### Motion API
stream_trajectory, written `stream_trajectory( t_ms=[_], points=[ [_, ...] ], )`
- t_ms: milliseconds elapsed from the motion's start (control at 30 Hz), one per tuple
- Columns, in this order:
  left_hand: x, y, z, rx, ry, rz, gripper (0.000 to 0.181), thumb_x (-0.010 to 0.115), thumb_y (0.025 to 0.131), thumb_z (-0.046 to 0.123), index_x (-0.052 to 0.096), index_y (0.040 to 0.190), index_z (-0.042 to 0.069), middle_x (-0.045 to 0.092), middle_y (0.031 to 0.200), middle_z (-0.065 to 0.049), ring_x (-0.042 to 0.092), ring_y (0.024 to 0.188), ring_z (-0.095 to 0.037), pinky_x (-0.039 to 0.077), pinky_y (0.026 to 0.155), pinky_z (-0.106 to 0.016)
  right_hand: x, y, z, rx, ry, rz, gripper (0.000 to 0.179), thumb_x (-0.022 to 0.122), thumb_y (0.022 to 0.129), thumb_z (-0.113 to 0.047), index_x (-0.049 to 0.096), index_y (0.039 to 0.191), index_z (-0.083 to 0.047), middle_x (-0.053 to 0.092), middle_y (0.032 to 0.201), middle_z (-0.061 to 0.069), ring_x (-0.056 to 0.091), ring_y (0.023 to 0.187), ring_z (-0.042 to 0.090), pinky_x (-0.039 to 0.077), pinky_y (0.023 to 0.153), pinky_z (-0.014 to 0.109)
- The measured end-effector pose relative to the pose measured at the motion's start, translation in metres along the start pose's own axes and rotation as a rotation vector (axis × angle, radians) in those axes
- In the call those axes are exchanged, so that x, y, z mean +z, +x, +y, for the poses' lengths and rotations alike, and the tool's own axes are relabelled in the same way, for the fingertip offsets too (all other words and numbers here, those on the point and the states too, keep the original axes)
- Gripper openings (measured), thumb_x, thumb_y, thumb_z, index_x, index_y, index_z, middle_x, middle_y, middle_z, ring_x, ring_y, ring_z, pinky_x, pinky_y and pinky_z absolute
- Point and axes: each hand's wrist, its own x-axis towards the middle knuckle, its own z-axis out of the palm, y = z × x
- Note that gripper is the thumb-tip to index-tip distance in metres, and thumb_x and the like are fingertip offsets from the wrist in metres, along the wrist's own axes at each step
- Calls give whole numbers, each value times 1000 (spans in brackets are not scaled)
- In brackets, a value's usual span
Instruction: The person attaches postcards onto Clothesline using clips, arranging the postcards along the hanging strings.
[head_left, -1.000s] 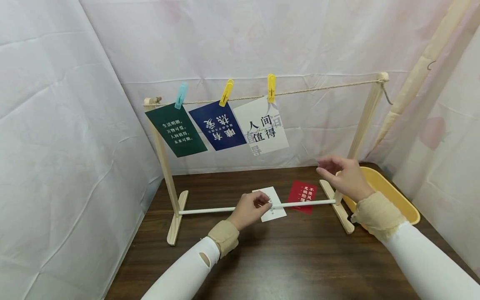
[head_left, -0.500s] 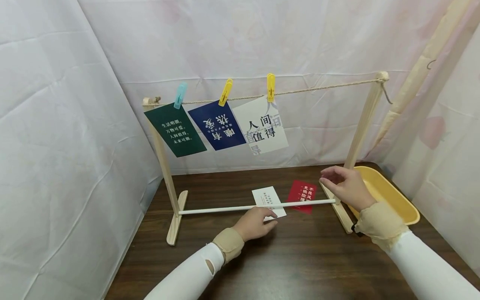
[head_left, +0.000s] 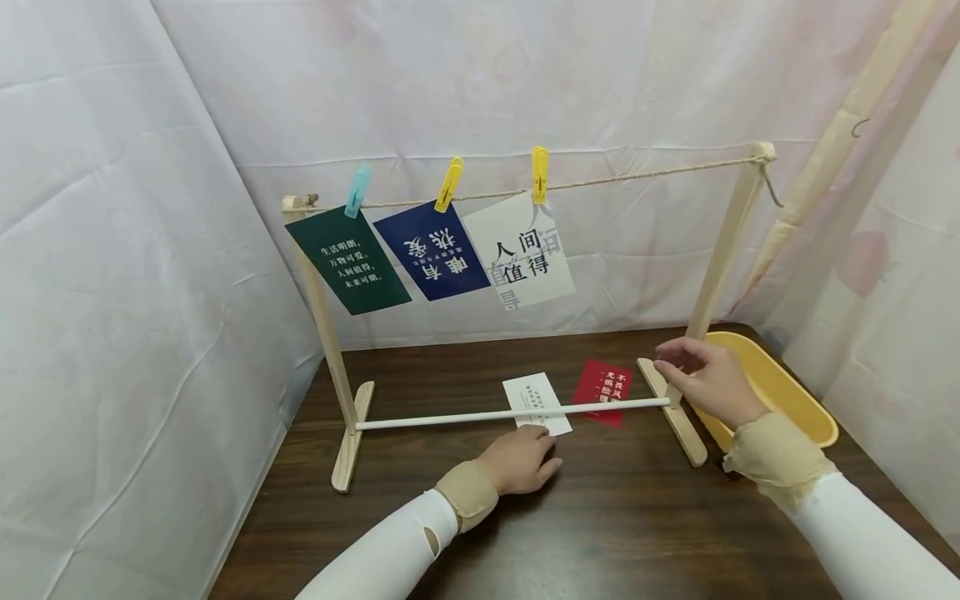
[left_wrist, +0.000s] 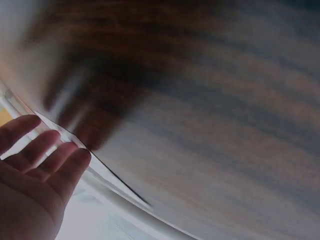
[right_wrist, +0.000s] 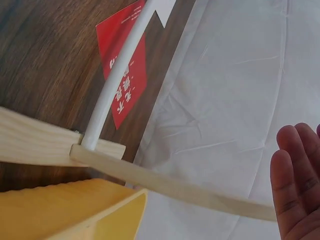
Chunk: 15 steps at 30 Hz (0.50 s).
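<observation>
Left hand (head_left: 520, 461) low, seemingly palm-down

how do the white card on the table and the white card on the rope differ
The lower white card lies on the table, while the upper white card hangs tilted from the rope by a yellow clothespin. The lower white card bears small print; the upper white card has much larger characters. Both are white with dark writing.
</observation>
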Motion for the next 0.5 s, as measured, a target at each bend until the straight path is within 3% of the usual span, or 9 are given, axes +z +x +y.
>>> stream_trajectory(
  t_ms=[167,367,500],
  points=[
    [2,1,-1,20,31,-17,49,50,114,47,68,145,14,68,144,-3,63,133,-19,54,111,-31,-7,-2,9,4,14,9,15,82,90,5,79,104,0,81,92,13,64,76,-9,51,68,9],
    [1,-2,-3,51,76,-36,46,51,113,49,72,140,18,67,135,-2,62,118,-18,57,100,-32,-24,0,17,4,-3,53,13,83,89,4,81,102,1,80,90,-7,63,75,-12,52,67,8],
    [0,-5,-5,59,58,-29,41,51,113,49,77,131,22,67,140,-2,64,126,-18,57,105,-31,-37,2,19,42,-48,66,9,83,92,-2,82,102,-1,79,88,-8,63,71,-11,50,64,8]
  ],
)
